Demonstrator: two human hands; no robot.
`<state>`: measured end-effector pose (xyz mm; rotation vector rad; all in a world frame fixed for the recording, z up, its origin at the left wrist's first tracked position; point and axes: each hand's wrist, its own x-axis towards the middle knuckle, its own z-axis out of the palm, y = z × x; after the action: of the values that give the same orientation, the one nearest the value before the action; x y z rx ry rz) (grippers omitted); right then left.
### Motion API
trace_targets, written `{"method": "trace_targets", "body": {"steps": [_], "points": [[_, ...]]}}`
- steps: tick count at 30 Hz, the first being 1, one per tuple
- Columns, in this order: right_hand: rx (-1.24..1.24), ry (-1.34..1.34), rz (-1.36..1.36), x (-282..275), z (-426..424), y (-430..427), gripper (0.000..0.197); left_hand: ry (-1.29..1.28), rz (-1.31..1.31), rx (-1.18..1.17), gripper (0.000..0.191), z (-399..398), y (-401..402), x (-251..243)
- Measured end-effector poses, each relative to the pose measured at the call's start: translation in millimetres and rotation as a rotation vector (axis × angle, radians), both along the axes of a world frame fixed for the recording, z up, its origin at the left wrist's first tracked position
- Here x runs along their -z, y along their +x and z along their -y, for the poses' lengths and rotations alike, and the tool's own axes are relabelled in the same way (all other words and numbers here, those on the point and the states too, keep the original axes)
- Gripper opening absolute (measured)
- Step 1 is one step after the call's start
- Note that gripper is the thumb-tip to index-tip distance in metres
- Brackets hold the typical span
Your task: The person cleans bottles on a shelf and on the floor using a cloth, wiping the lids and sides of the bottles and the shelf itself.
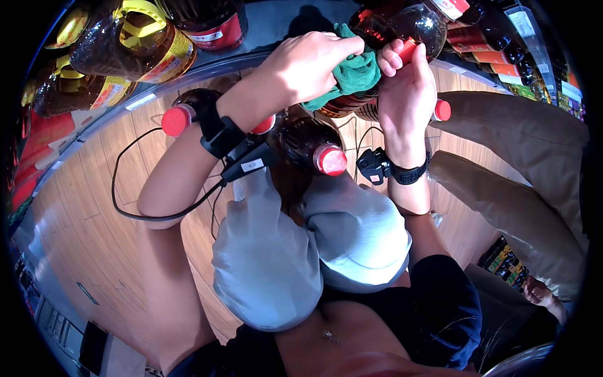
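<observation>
My left hand grips a bunched green cloth, pressed near a dark, red-capped plastic bottle at the shelf's front. Around that bottle's red cap curl the fingers of my right hand. Part of the bottle is hidden by the cloth and fingers. Below the cloth, a ribbed amber bottle body shows in part. Just in front of my knees stands another dark bottle with a red cap. Black devices are strapped to both wrists.
More red-capped bottles stand on the wood-look floor, one beyond my right wrist. Large yellow-handled oil bottles fill the shelf at left. A black cable loops by my left arm. Another person's trousered legs are at right.
</observation>
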<state>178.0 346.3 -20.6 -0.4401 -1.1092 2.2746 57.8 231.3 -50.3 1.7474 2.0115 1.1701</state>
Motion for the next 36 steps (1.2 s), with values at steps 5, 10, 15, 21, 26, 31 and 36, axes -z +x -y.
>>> {"method": "trace_targets", "body": {"steps": [5,10,15,21,26,31,36], "points": [[-0.078,-0.081,0.102,6.0,4.6,1.9,0.030,-0.044,-0.020,0.105,0.039,17.0,-4.5,3.5],[-0.064,-0.034,0.053,1.0,-6.7,6.4,0.029,-0.277,0.015,0.174,0.045,43.3,4.0,11.8],[-0.144,-0.087,-0.075,6.1,-11.5,4.9,0.031,0.032,0.160,-0.246,0.036,36.4,-17.0,-9.8],[-0.136,-0.068,-0.047,-6.2,3.6,-1.2,0.029,0.147,-0.036,-0.251,0.043,23.3,0.6,-5.5],[-0.108,-0.064,-0.016,-0.9,1.2,-2.9,0.029,0.201,-0.235,-0.077,0.045,22.5,3.2,0.9],[-0.125,-0.045,-0.022,-3.5,5.0,-3.2,0.027,0.071,-0.094,0.022,0.045,19.1,-6.0,5.8],[-0.182,-0.092,0.013,6.8,-3.9,-3.3,0.029,-0.148,-0.031,0.241,0.043,25.3,-10.8,0.8]]}}
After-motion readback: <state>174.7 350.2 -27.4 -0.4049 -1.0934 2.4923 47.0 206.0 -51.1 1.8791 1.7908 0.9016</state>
